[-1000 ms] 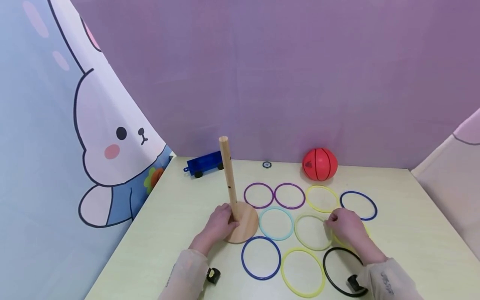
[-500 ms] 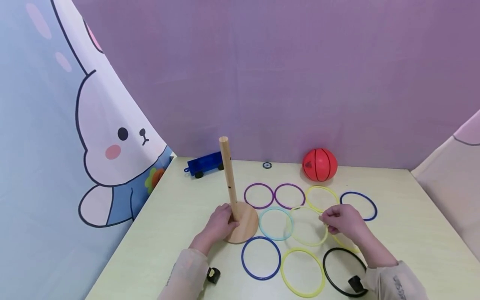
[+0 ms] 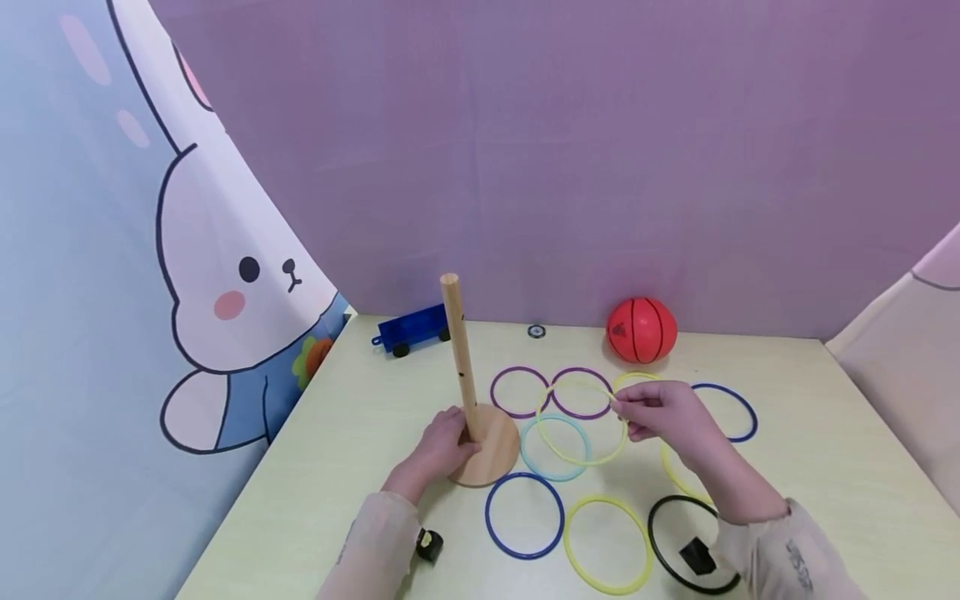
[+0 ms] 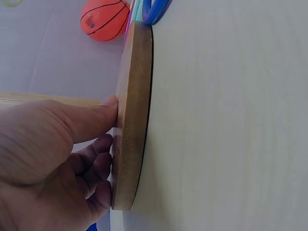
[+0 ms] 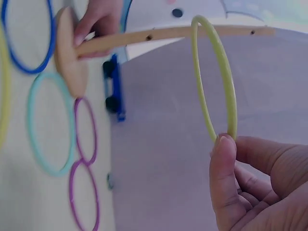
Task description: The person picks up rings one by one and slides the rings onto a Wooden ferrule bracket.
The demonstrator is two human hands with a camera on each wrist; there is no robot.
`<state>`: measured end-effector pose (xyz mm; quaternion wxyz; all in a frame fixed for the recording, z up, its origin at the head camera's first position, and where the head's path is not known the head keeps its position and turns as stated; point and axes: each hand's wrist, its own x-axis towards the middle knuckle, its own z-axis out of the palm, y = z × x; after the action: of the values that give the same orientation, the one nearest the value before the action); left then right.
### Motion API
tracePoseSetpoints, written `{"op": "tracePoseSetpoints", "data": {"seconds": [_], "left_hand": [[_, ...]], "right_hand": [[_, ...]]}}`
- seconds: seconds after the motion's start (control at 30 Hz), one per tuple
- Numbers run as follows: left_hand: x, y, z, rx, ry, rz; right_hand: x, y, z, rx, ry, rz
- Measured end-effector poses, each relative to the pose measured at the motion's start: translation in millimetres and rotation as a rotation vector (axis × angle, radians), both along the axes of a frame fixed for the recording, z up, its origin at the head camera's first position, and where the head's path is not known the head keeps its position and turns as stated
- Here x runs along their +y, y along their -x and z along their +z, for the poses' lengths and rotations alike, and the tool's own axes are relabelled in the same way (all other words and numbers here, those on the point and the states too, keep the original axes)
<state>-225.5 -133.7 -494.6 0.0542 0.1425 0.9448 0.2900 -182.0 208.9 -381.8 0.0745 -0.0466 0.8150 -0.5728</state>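
Note:
Thumb and fingers of my left hand (image 3: pixel 437 450) straddle the foot of an upright wooden post (image 3: pixel 460 350). In the left wrist view their tips press on the round wooden base (image 4: pixel 132 115), which sits flat on the table. My right hand (image 3: pixel 667 417) pinches a pale yellow ring (image 5: pixel 226 72) by its edge between thumb and fingers. The ring is tilted and raised above the table, to the right of the post. Below it, in the head view, lie a light blue ring (image 3: pixel 524 433) and two purple rings (image 3: pixel 493 402).
More rings lie about: a dark blue ring (image 3: pixel 488 533), a yellow ring (image 3: pixel 649 558) and a black ring (image 3: pixel 652 533) in front, others at right. A red ball (image 3: pixel 641 331), a blue toy wagon (image 3: pixel 412 327) and a small disc (image 3: pixel 536 332) stand along the back.
My right hand has lifted the pale yellow ring off the table and carried it up and leftward toward the post. The left hand stays at the post's foot.

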Motion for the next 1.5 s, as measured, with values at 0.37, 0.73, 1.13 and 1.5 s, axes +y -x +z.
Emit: {"op": "tracePoseSetpoints", "data": {"seconds": [0.37, 0.73, 1.13, 1.5], "left_hand": [[1.4, 2.0, -2.9, -0.003, -0.007, -0.002], [3.4, 2.7, -4.1, 0.007, 0.000, -0.004], [2.4, 4.1, -6.0, 0.016, 0.017, 0.013], [1.1, 1.7, -5.4, 0.057, -0.006, -0.025]], "right_hand": [[-27.3, 3.8, 46.8, 0.062, 0.091, 0.039], [-57.2, 10.6, 87.3, 0.120, 0.207, 0.077], [-88.0, 16.4, 125.7, 0.117, 0.315, 0.042], [-112.1, 24.8, 137.6, 0.101, 0.455, 0.016]]}}
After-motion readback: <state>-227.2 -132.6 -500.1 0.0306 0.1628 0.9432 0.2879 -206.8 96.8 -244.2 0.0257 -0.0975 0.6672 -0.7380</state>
